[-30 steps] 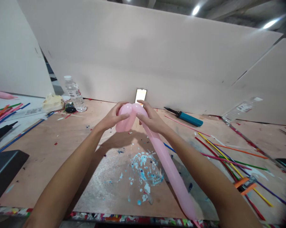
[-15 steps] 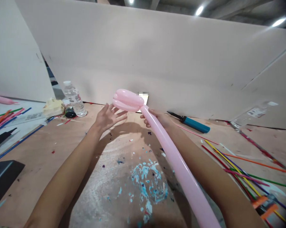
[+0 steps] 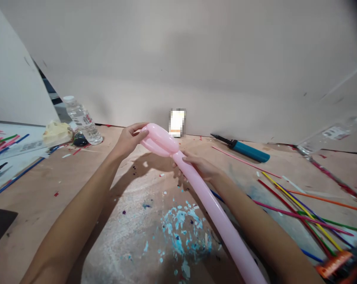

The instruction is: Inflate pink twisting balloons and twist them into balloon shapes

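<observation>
A long pink balloon (image 3: 209, 199) runs from the bottom right up to the middle of the view, held above the table. Its far end is folded into side-by-side bubbles joined at a twist. My left hand (image 3: 131, 138) is closed on the tip of the folded bubbles, thumb on the near side and fingers behind. Just below the twist, my right hand (image 3: 198, 165) wraps round the straight length, its fingers partly hidden beneath it.
A blue hand pump (image 3: 249, 152) lies at the back right, near several coloured sticks (image 3: 303, 213) and an orange tool (image 3: 335, 266). Water bottles stand left (image 3: 85, 122) and lean right (image 3: 326, 136). A blurred phone-like screen (image 3: 177, 123) rests against the white partition (image 3: 226, 71).
My left hand, open beside the folded bubbles before, has closed on their tip. The bubbles and my right hand sit slightly lower in view. The camera has tilted a little.
</observation>
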### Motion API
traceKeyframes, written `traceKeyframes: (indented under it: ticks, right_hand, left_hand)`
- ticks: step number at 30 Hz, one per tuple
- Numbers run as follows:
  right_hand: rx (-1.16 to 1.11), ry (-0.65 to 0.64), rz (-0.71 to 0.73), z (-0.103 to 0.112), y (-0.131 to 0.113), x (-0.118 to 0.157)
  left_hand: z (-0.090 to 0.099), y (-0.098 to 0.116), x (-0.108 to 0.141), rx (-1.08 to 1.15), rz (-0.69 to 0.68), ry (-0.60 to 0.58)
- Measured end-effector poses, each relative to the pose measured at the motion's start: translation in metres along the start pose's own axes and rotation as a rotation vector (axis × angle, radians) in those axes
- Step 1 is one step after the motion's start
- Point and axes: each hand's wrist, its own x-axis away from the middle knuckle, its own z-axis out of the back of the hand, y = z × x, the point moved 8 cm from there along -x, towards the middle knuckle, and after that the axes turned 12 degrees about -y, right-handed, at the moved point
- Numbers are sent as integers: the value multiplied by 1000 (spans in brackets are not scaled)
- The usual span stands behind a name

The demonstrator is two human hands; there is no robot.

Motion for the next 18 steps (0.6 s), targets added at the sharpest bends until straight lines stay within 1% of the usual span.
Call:
traceKeyframes:
  ticks: [2, 3, 4, 5, 7, 8, 10, 13, 16, 18]
  right_hand:
    - [60, -64, -68, -3, 8, 5]
    - [110, -53, -58, -1, 7, 6]
    - [184, -9, -20, 2, 3, 7]
    - [290, 61, 39, 6, -4, 9]
    - [571, 221, 180, 10, -25, 12]
    - [711, 283, 246, 9, -35, 13]
    - [922, 370, 368, 2, -50, 15]
    - [1069, 474, 463, -4, -58, 16]
    - [1178, 612, 551, -9, -63, 20]
    - [1262, 673, 653, -16, -66, 25]
  left_hand:
    - [-7, 3, 3, -10, 22, -96]
    - [-9, 7, 5, -28, 29, -122]
    - [-12, 11, 7, -60, 32, -137]
    - [-15, 17, 10, -101, 31, -150]
    - [-24, 31, 15, -183, 7, -178]
    - [-29, 38, 17, -218, -19, -184]
    - [-35, 54, 23, -275, -90, -151]
    - [-41, 72, 30, -366, -176, -68]
    - [-47, 79, 36, -455, -221, -26]
    - [-49, 79, 38, -490, -236, -3]
